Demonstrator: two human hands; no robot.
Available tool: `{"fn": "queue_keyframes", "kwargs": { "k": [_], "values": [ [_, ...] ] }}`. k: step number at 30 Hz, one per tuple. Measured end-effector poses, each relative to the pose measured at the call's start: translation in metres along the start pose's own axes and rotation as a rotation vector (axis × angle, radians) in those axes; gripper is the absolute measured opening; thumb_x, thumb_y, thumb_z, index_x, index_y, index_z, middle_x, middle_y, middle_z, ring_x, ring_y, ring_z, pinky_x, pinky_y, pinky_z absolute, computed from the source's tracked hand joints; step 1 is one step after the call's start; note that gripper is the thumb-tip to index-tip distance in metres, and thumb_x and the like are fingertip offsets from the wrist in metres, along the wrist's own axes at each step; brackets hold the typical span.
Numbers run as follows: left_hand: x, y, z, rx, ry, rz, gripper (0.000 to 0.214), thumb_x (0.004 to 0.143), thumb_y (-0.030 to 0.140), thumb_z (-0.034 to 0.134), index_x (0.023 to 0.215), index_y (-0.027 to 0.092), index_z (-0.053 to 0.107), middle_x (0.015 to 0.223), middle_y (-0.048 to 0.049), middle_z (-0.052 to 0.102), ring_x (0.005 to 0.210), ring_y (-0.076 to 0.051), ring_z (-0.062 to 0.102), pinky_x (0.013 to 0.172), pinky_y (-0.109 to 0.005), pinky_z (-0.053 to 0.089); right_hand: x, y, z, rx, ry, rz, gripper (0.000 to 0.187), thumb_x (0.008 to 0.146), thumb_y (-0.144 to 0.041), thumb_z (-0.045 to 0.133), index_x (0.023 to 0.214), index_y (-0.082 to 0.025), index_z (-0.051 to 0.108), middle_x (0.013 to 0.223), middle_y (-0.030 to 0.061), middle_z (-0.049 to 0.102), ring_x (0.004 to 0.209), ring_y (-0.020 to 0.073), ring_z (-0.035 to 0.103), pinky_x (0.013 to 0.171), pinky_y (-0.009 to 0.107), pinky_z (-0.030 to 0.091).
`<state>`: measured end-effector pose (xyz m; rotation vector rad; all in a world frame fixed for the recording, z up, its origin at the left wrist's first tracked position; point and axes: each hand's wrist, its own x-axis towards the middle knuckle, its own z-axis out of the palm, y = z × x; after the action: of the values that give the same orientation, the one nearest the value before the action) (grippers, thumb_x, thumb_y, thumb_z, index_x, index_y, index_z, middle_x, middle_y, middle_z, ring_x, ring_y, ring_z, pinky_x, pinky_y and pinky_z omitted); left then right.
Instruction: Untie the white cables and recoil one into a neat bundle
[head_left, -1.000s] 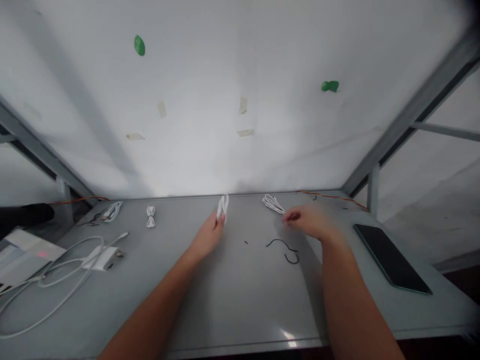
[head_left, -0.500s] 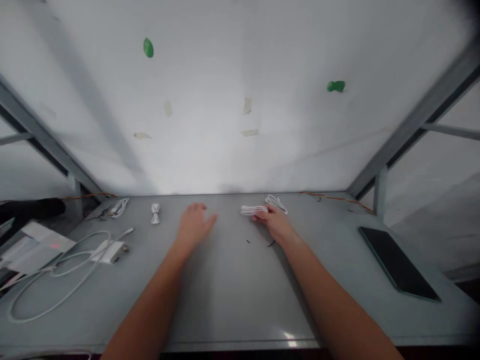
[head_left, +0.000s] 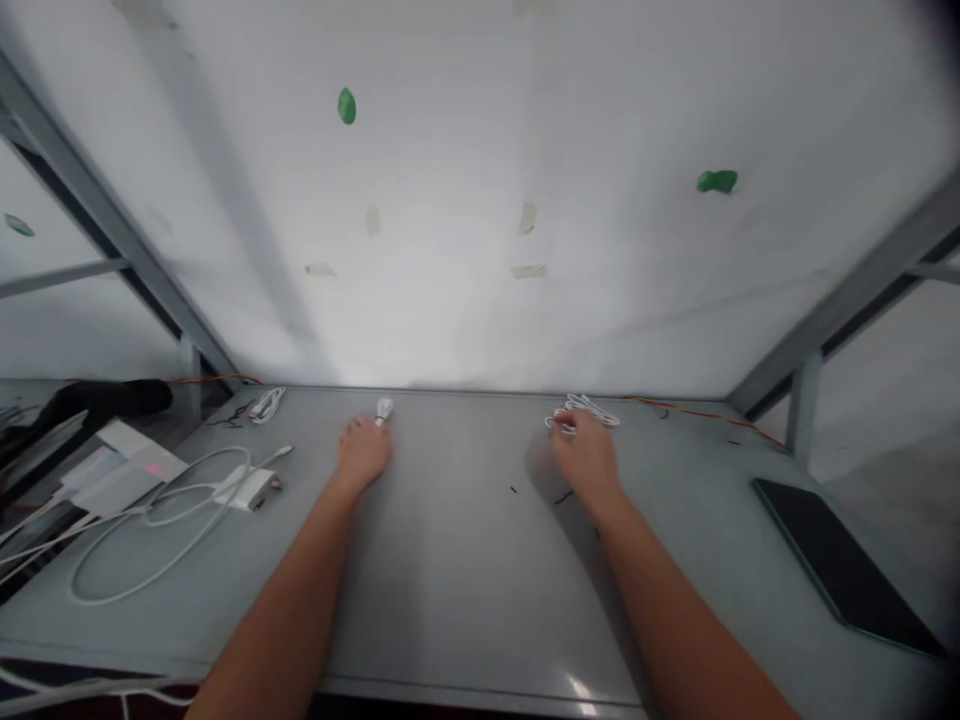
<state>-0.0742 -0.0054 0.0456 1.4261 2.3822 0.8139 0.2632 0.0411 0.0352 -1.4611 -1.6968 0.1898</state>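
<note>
White cable lies in two small bundles near the far edge of the grey metal counter (head_left: 450,450), one by each hand. Left forearm (head_left: 285,600) and right forearm (head_left: 675,610) reach in from the near edge, angled inward. Left hand (head_left: 362,452) sits low, fingers close together, tips at a small tied white cable bundle (head_left: 384,408); contact and grip cannot be told. Right hand (head_left: 586,455) lies over a coiled white cable (head_left: 589,411), fingers slightly curled and hiding the near loops; whether it pinches cannot be told. Nearer the left edge: white power adapter (head_left: 251,489) with its looped white cable (head_left: 150,560), and a third white cable bundle (head_left: 268,405). Black tablet (head_left: 844,565) lies toward the right edge. Short black wire (head_left: 563,497) lies just below the right hand.
</note>
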Motion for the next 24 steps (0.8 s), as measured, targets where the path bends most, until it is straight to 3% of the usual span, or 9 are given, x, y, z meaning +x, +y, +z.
{"fn": "queue_keyframes", "kwargs": {
  "k": [3, 5, 7, 10, 15, 20, 24],
  "values": [
    [-0.023, 0.03, 0.017, -0.206, -0.189, 0.131, 0.019, 0.097, 0.035, 0.052, 0.095, 0.019, 0.061, 0.089, -0.0096, 0.067, 0.088, -0.025, 0.064, 0.079, -0.033, 0.045, -0.013, -0.025, 0.009, 0.231, -0.153, -0.019, 0.013, 0.084, -0.027, 0.058, 0.088, -0.02, 0.068, 0.09, 0.0112, 0.075, 0.085, 0.0268, 0.07, 0.085, 0.043, 0.054],
    [-0.044, 0.048, 0.028, -0.575, -0.393, 0.212, 0.027, 0.098, 0.047, 0.053, 0.091, 0.021, 0.057, 0.08, -0.0023, 0.06, 0.073, -0.018, 0.056, 0.069, -0.028, 0.041, -0.021, -0.039, 0.013, 0.401, -0.252, -0.008, 0.017, 0.085, -0.032, 0.061, 0.091, -0.02, 0.071, 0.09, 0.0101, 0.077, 0.084, 0.025, 0.071, 0.083, 0.041, 0.055],
    [-0.066, 0.064, 0.036, -0.926, -0.585, 0.192, 0.038, 0.094, 0.058, 0.058, 0.088, 0.021, 0.056, 0.079, -0.0004, 0.057, 0.067, -0.014, 0.049, 0.065, -0.026, 0.037, -0.026, -0.049, 0.015, 0.562, -0.324, 0.013, 0.021, 0.086, -0.037, 0.063, 0.094, -0.021, 0.073, 0.094, 0.0096, 0.078, 0.087, 0.0245, 0.073, 0.085, 0.041, 0.056],
    [-0.088, 0.08, 0.039, -1.205, -0.767, 0.067, 0.045, 0.085, 0.061, 0.072, 0.088, 0.018, 0.059, 0.079, -0.0007, 0.056, 0.065, -0.012, 0.045, 0.063, -0.024, 0.036, -0.03, -0.056, 0.014, 0.74, -0.387, 0.039, 0.022, 0.086, -0.04, 0.065, 0.095, -0.022, 0.074, 0.095, 0.0079, 0.079, 0.089, 0.0238, 0.073, 0.088, 0.04, 0.056],
    [-0.094, 0.088, 0.032, -1.366, -0.782, -0.033, 0.044, 0.081, 0.056, 0.081, 0.085, 0.016, 0.061, 0.077, -0.0001, 0.055, 0.063, -0.009, 0.043, 0.061, -0.022, 0.034, -0.028, -0.059, 0.004, 0.778, -0.371, 0.13, 0.023, 0.086, -0.041, 0.067, 0.096, -0.021, 0.074, 0.09, 0.0077, 0.078, 0.086, 0.0236, 0.074, 0.083, 0.039, 0.058],
    [-0.093, 0.086, 0.033, -1.351, -0.798, -0.064, 0.042, 0.083, 0.053, 0.079, 0.085, 0.016, 0.06, 0.074, 0.0005, 0.054, 0.059, -0.008, 0.04, 0.056, -0.021, 0.031, -0.03, -0.067, 0.0, 0.728, -0.341, 0.083, 0.024, 0.081, -0.039, 0.074, 0.096, -0.02, 0.073, 0.091, 0.0076, 0.078, 0.085, 0.023, 0.072, 0.085, 0.039, 0.057],
    [-0.096, 0.088, 0.034, -1.34, -0.831, -0.073, 0.037, 0.086, 0.05, 0.076, 0.087, 0.016, 0.06, 0.073, 0.0011, 0.053, 0.056, -0.007, 0.038, 0.053, -0.02, 0.029, -0.033, -0.072, -0.002, 0.637, -0.309, 0.046, 0.015, 0.085, -0.037, 0.069, 0.089, -0.022, 0.071, 0.087, 0.005, 0.076, 0.082, 0.0215, 0.07, 0.082, 0.037, 0.055]
  ]
}}
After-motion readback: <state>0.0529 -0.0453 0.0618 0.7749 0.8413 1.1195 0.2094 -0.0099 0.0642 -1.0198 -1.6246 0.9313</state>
